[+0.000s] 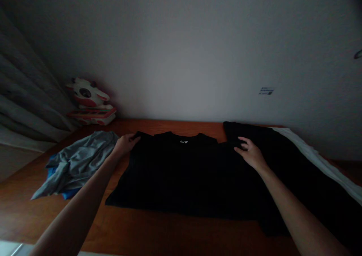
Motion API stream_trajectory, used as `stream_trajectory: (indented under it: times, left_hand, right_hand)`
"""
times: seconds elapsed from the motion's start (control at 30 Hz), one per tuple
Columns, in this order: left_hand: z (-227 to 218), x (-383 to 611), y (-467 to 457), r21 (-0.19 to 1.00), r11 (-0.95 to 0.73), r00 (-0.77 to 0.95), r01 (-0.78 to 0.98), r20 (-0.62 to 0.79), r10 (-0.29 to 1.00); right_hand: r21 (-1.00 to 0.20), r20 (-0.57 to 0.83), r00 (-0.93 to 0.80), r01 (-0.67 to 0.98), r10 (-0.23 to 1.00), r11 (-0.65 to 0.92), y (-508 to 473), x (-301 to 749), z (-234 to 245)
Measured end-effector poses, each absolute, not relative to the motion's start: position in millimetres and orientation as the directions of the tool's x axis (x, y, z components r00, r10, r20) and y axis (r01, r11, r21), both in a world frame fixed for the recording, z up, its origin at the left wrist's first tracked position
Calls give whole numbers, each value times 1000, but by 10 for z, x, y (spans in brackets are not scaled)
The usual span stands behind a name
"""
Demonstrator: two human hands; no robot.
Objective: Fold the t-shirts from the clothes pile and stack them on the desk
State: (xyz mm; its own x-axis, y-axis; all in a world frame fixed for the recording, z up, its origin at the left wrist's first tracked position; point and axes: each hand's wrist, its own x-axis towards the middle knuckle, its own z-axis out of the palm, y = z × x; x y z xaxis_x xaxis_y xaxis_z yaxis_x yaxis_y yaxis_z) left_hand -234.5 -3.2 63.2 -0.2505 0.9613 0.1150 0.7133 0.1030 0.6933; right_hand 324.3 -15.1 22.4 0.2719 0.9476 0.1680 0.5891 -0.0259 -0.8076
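A black T-shirt [181, 173] lies spread on the wooden surface, its neckline at the far side with a small white print inside the collar. At its upper left corner, my left hand [126, 144] has thumb and fingers closed on the dark fabric. My right hand [251, 153] is over the shirt's upper right part, thumb and fingers apart, with no cloth visibly gripped. To the right of the shirt lies more dark clothing [299, 173], and where the two black fabrics meet is hard to tell.
A crumpled grey garment [82, 158] rests on blue cloth [69, 193] at the left. Behind it stands a cow-shaped toy [92, 103] by the curtain [22, 90]. White fabric [319, 158] edges the dark clothing at right. A wall [186, 59] rises behind the wooden surface [181, 233].
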Motion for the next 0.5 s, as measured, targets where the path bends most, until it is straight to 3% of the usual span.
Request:
stream_trajectory:
  times: [0.1, 0.27, 0.4, 0.5]
  left_hand:
    - [595, -2378, 117, 623, 112, -192, 774, 63, 979]
    - [632, -2377, 306, 798, 129, -284, 589, 55, 957]
    - [686, -2190, 545, 894, 88, -362, 439, 86, 928]
    - [652, -2073, 488, 878, 55, -338, 476, 125, 933]
  right_hand:
    - [-771, 135, 260, 634, 956, -63, -2, 3269, 158]
    - [-798, 307, 344, 600, 887, 43, 169, 3237, 218]
    - [-878, 241, 368, 477, 898, 40, 413, 3111, 347]
    - [-848, 175, 301, 531, 937, -13, 364, 3088, 396]
